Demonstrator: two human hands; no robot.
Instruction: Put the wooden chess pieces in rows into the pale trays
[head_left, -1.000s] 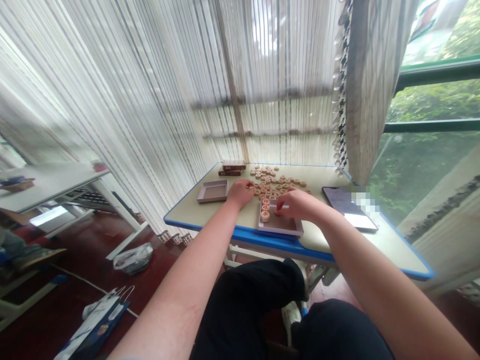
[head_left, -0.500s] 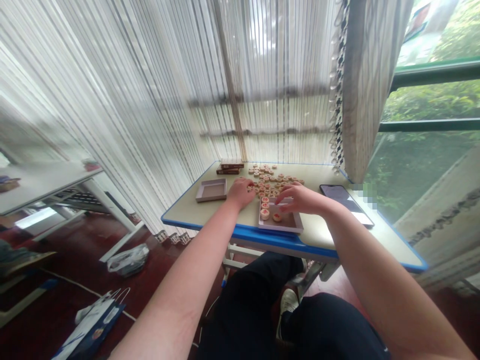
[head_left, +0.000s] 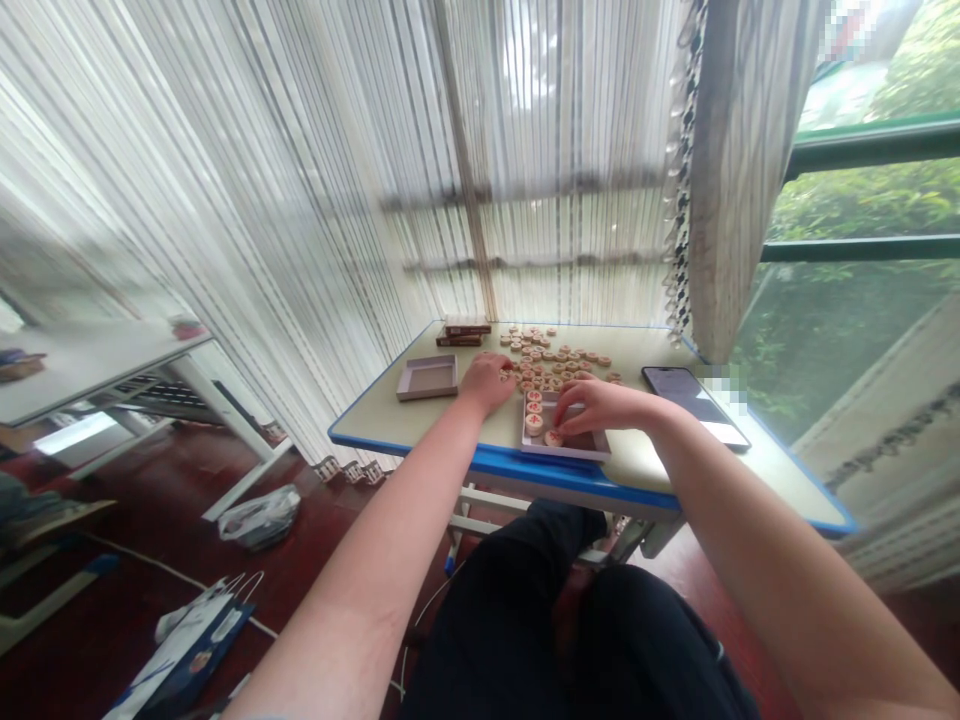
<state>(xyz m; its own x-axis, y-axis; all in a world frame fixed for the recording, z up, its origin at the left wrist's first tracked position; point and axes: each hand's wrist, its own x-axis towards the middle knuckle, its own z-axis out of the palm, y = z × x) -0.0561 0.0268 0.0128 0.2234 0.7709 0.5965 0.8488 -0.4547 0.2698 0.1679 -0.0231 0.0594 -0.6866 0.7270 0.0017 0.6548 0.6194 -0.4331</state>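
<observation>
Round wooden Chinese chess pieces (head_left: 535,362) lie loosely grouped on the table. My left hand (head_left: 486,382) rests at their left edge, its fingers curled round one chess piece (head_left: 505,376). An open shallow box (head_left: 574,452) stands at the front edge of the table. Along its left wall is a column of red-marked pieces (head_left: 534,422). Reaching into this box from the right, my right hand (head_left: 589,403) has its fingertips closed at another red-marked piece (head_left: 553,438) on the bottom. Its fingers partly cover that piece.
A second shallow tray (head_left: 427,379) lies to the left, with stacked dark boxes (head_left: 463,335) behind it. On the right lies a phone (head_left: 686,395). String curtains (head_left: 555,220) hang behind the table (head_left: 405,425). Bags (head_left: 259,517) sit on the floor at left.
My right hand has lowered into the box, and its fingertips have come down onto the red-marked piece. My left hand stays by the loose pieces. The view has shifted slightly.
</observation>
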